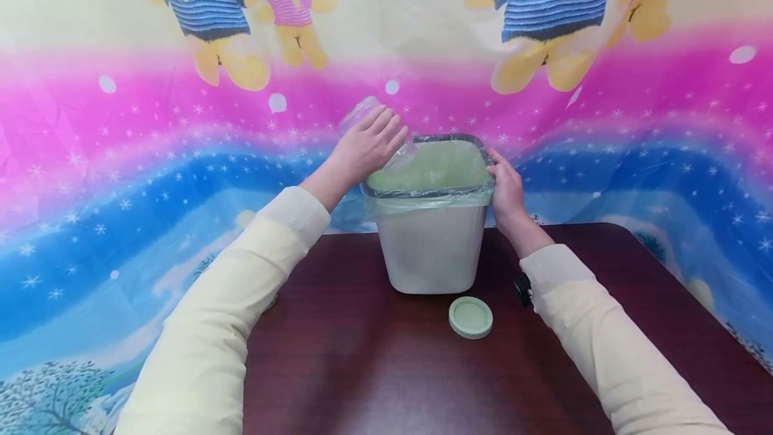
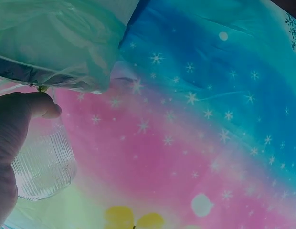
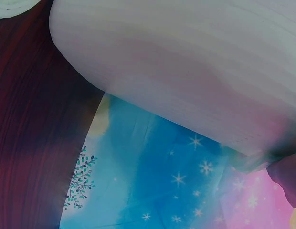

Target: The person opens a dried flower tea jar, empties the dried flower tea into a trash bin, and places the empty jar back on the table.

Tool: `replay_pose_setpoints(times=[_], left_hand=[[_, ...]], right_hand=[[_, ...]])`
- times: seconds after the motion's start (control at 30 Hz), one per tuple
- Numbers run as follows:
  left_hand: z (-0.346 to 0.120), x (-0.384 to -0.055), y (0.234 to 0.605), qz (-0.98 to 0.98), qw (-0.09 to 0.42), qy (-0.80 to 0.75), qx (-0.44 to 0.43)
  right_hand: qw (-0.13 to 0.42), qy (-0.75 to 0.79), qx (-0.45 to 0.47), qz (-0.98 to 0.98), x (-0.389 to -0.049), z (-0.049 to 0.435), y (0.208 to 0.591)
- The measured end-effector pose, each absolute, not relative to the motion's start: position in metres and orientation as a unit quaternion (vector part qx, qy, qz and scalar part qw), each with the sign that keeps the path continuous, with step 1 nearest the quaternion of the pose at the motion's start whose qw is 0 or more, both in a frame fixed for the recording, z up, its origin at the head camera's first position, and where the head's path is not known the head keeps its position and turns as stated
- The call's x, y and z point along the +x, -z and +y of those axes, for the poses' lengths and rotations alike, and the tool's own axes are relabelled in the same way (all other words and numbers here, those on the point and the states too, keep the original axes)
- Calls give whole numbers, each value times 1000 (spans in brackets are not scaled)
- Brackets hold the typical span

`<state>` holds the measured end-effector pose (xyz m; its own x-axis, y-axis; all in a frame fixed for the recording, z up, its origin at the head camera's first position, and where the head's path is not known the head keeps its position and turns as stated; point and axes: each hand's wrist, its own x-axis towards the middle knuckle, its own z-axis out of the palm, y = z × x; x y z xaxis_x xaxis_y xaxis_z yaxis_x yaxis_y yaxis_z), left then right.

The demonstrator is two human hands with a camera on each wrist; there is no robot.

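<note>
My left hand (image 1: 371,143) grips a clear ribbed jar (image 2: 45,164), tipped with its mouth over the left side of a bin. In the left wrist view the thumb of that hand (image 2: 12,129) lies along the jar's wall. White outside, the bin (image 1: 431,247) has a dark rim and a thin plastic liner (image 1: 386,207) folded over it. My right hand (image 1: 507,186) holds the bin's right rim, thumb on the near side. A pale green round lid (image 1: 471,318) lies on the table in front of the bin.
The dark reddish wooden table (image 1: 362,361) ends just behind the bin. A patterned cloth (image 1: 121,173) with bears and snowflakes hangs at the back and sides. The left sleeve (image 1: 223,307) mostly hides a small thing at the table's left.
</note>
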<state>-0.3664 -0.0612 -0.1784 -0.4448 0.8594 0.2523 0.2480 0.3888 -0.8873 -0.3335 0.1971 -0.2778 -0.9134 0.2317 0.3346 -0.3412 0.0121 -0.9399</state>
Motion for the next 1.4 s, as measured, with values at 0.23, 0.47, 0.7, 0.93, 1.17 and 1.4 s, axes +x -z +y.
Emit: replay_pose_setpoints(times=[0.23,0.47,0.7,0.93,1.17,1.4], left_hand=[[-58,-366,178,-728,369,-448,-365],[-55,-368,177,-697,389,-468,-378],[-51,-367,176,-676,373,-510,-379],[-50,-366,175,-671,363,-520,-384],[-48,-368,174,-651,372,-532,-393],[-45,-368,171,-629,375,-545,-408]], right_hand=[[200,-699,39,-685,-333,197,277],[199,-704,34,-681,-332,197,277],[200,-710,32,-674,-330,196,276],[199,-708,29,-677,-332,196,276],[200,-706,31,-679,-332,197,277],[197,-704,31,-681,-331,198,277]])
